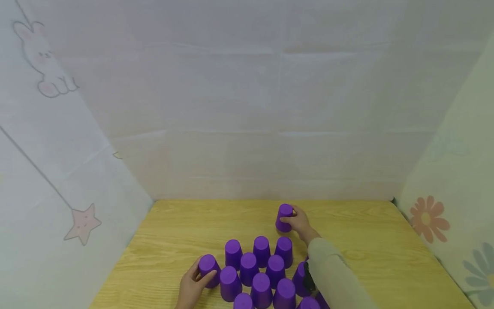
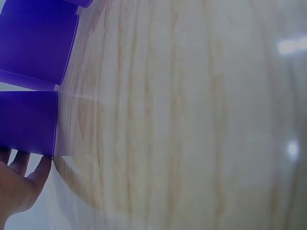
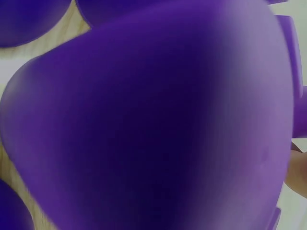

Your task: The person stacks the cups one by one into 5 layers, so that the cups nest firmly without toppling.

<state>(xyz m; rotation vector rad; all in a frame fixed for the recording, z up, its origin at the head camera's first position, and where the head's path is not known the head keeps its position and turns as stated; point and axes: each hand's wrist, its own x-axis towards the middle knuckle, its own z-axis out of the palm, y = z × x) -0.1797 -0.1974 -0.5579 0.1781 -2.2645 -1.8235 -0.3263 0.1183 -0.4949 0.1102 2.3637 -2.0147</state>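
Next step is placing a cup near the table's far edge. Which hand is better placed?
Probably the right: the right hand grips a far cup beyond the cup group, while the left hand holds a nearer cup at the group's left side.

I see plain purple on the cup (image 1: 284, 213) in the right hand (image 1: 299, 222), the twin cup (image 1: 206, 265) in the left hand (image 1: 189, 287) and the other cups (image 1: 249, 269) between both grips. Beneath, I get streaky yellow wood grain on the table (image 1: 173, 234); behind the right grip, a cream sleeve (image 1: 335, 270); left of both, a grey-outlined pink star (image 1: 82, 224).
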